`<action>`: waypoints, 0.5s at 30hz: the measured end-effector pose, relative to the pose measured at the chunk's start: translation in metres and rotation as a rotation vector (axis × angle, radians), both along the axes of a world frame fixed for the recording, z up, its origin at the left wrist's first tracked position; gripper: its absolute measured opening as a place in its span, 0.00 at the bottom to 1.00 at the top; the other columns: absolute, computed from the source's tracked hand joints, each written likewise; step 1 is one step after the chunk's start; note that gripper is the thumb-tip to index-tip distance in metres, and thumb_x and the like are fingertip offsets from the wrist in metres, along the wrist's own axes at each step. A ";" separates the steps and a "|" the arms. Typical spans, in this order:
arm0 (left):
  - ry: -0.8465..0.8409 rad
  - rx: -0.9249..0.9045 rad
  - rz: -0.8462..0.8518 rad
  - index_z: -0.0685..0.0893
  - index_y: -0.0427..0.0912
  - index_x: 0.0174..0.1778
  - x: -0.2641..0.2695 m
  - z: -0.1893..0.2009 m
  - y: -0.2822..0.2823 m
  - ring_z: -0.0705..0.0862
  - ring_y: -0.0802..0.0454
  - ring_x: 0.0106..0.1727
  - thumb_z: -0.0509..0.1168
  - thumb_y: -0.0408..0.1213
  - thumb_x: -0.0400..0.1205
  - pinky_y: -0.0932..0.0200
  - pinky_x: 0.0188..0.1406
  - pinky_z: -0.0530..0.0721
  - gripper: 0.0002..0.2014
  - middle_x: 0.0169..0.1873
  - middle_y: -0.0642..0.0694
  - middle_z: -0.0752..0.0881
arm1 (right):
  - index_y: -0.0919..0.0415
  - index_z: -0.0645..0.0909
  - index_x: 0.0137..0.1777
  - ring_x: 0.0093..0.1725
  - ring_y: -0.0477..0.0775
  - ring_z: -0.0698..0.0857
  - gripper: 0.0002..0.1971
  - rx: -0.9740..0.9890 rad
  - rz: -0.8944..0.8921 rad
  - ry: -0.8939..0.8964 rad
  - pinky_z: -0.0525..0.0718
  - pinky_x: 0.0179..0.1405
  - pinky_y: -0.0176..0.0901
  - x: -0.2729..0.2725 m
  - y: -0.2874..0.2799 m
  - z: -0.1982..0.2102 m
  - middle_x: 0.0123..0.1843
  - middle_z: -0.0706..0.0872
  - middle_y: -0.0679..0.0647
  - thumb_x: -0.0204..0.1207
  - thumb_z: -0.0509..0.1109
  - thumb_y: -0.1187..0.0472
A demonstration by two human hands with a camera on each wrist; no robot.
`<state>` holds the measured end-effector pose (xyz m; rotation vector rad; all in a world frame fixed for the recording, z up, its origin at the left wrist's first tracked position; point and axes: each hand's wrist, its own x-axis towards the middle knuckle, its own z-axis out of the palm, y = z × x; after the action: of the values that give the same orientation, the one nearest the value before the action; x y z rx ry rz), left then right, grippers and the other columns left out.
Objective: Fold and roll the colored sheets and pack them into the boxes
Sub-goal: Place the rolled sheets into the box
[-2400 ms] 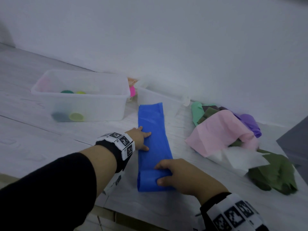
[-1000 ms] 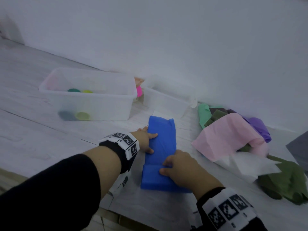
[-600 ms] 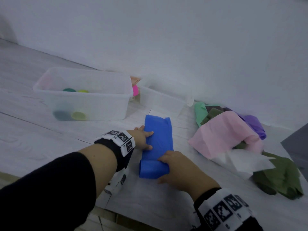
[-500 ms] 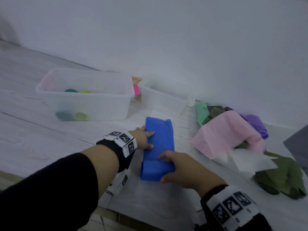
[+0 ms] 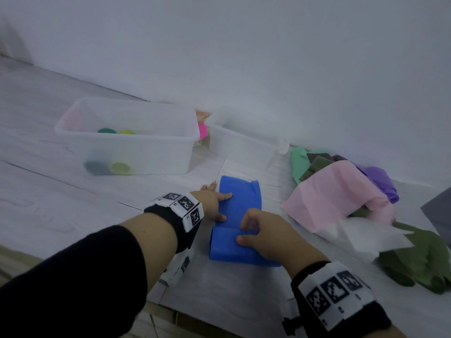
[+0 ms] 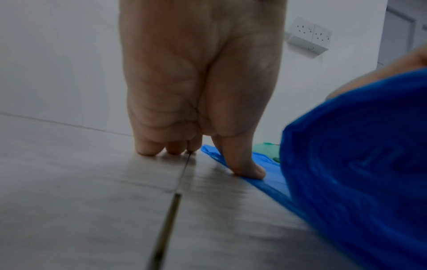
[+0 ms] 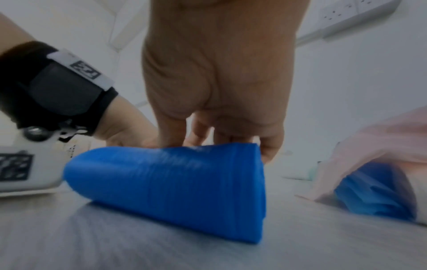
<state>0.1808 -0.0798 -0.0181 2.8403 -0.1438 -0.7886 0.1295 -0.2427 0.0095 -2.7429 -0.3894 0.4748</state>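
Head view shows the right hand (image 5: 263, 234) curled over the half-rolled blue sheet (image 5: 240, 206) on the counter (image 5: 73, 208), left hand (image 5: 214, 203) flat pinning its edge; rolling tightly and evenly should help.

Surface: pale wood-grain floor of wide boards (image 5: 48, 211), with dark seams, meeting a white wall.
Left: large translucent plastic box (image 5: 136, 152) standing on the boards.
Beside it: smaller translucent plastic box (image 5: 241, 145), just to its right, close to the wall.
Between the boxes: a bright pink item and a tan one, too hidden to identify.
Centre: partly rolled blue sheet (image 5: 240, 215), its flat end towards the boxes.
Right: loose heap of crumpled sheets (image 5: 341, 198), pink, mint, purple, white and olive green, near the wall.
Far right: dark grey flat sheet (image 5: 439, 211), cut off by the edge.
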 end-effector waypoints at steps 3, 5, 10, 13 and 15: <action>-0.005 0.001 -0.005 0.47 0.60 0.83 0.000 0.001 0.000 0.41 0.41 0.84 0.63 0.51 0.83 0.42 0.81 0.54 0.38 0.83 0.42 0.37 | 0.51 0.86 0.51 0.52 0.47 0.75 0.12 -0.063 0.044 -0.111 0.75 0.54 0.40 -0.001 0.005 -0.001 0.50 0.76 0.47 0.72 0.74 0.47; 0.010 0.006 -0.004 0.46 0.60 0.83 0.000 0.002 -0.001 0.41 0.41 0.84 0.63 0.50 0.83 0.41 0.81 0.53 0.38 0.83 0.43 0.37 | 0.52 0.84 0.56 0.50 0.47 0.75 0.20 -0.089 0.089 -0.055 0.76 0.53 0.40 -0.004 0.005 -0.002 0.50 0.75 0.47 0.69 0.74 0.41; 0.026 0.024 -0.011 0.44 0.57 0.83 0.001 0.005 0.003 0.41 0.43 0.84 0.62 0.52 0.83 0.43 0.82 0.51 0.39 0.83 0.44 0.36 | 0.49 0.75 0.72 0.61 0.51 0.72 0.32 -0.237 0.248 -0.069 0.72 0.63 0.43 -0.006 0.000 -0.004 0.62 0.73 0.48 0.68 0.75 0.43; 0.004 -0.013 -0.006 0.46 0.55 0.83 0.000 0.002 0.004 0.42 0.42 0.84 0.59 0.51 0.84 0.44 0.81 0.51 0.36 0.83 0.43 0.38 | 0.40 0.73 0.66 0.61 0.47 0.75 0.28 0.005 0.164 0.052 0.74 0.60 0.40 -0.003 -0.007 -0.003 0.61 0.76 0.44 0.67 0.79 0.50; 0.001 -0.014 -0.004 0.46 0.57 0.83 0.000 -0.001 0.003 0.42 0.41 0.84 0.61 0.49 0.84 0.43 0.81 0.52 0.36 0.83 0.42 0.37 | 0.39 0.73 0.59 0.57 0.46 0.77 0.21 0.044 0.143 0.107 0.75 0.56 0.39 -0.001 -0.011 -0.002 0.59 0.77 0.44 0.69 0.78 0.50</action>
<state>0.1813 -0.0767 -0.0190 2.8277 -0.1545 -0.7862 0.1285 -0.2539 0.0073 -2.6446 -0.5635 0.6382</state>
